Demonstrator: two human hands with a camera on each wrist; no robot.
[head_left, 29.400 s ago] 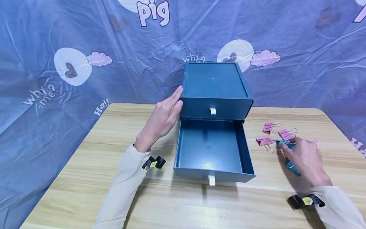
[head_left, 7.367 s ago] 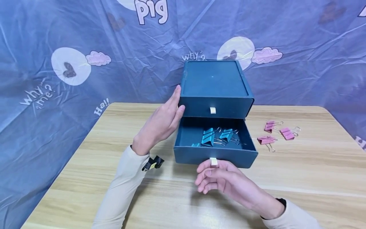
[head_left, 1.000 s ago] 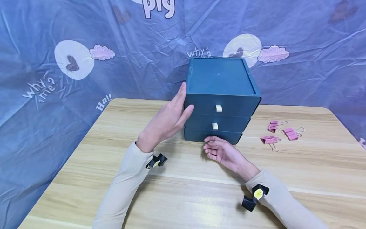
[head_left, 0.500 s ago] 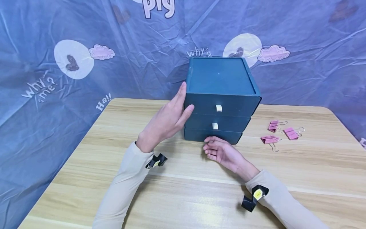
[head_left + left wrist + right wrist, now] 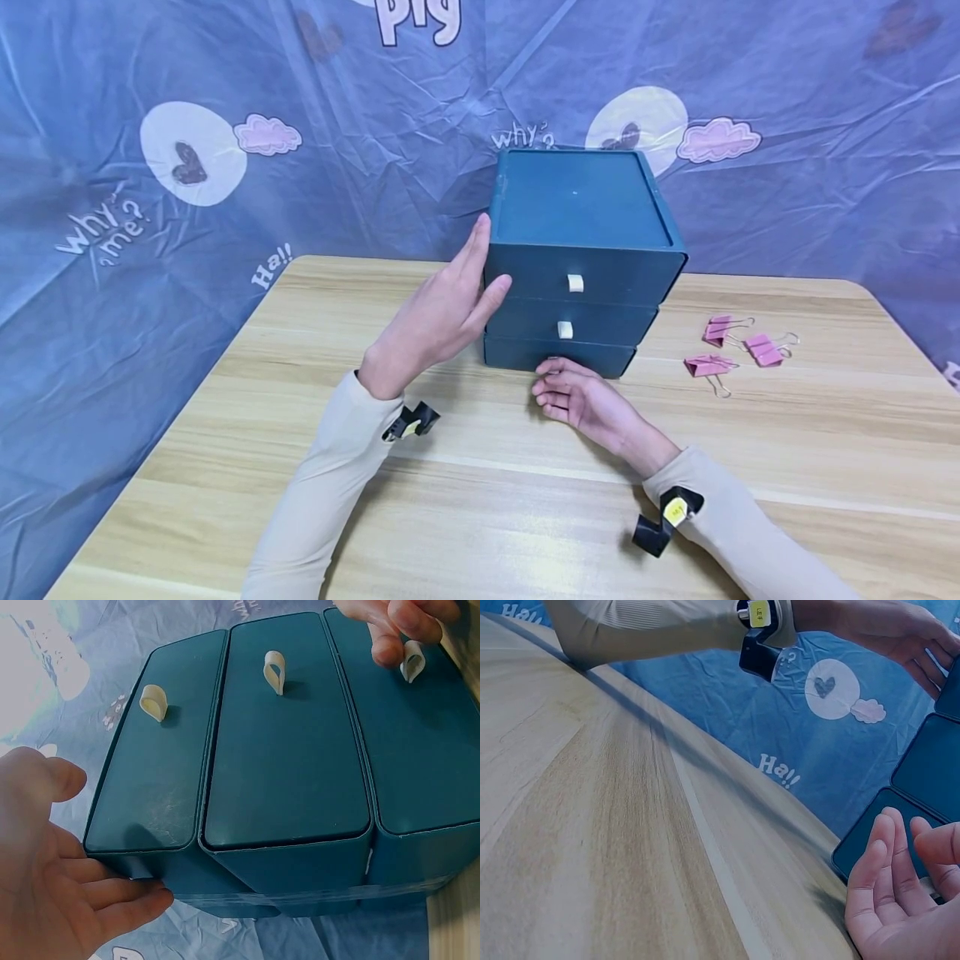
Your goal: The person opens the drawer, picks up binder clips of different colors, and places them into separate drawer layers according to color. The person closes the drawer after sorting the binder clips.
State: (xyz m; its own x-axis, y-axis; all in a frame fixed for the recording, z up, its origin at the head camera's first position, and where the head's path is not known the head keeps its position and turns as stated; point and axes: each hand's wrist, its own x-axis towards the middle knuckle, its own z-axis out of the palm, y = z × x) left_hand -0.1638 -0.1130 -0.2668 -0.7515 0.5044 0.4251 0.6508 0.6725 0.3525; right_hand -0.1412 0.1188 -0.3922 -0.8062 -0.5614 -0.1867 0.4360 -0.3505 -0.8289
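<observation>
A dark teal three-drawer box point(image 5: 585, 200) stands on the table, all drawers pushed in. My left hand point(image 5: 435, 325) rests flat along its left side, fingers straight; the left wrist view shows the fingers against the side wall point(image 5: 142, 862). Low at the front, my right hand point(image 5: 588, 404) is at the bottom drawer point(image 5: 517, 354), fingers curled at its pale loop pull point(image 5: 411, 661). The fingers mostly cover that pull in the head view. Bare loops hang on the top drawer point(image 5: 525, 271) and middle drawer point(image 5: 517, 319).
Three pink binder clips point(image 5: 708, 365) lie on the wooden table point(image 5: 750, 483) right of the box. A blue printed cloth point(image 5: 375, 192) hangs behind the table. Small black wrist cameras point(image 5: 663, 521) sit at both sleeves.
Teal binder clips went from the table into the middle drawer, which stood pulled out and is now pushed in. My right hand moved to the bottom pull; the last second shows no movement.
</observation>
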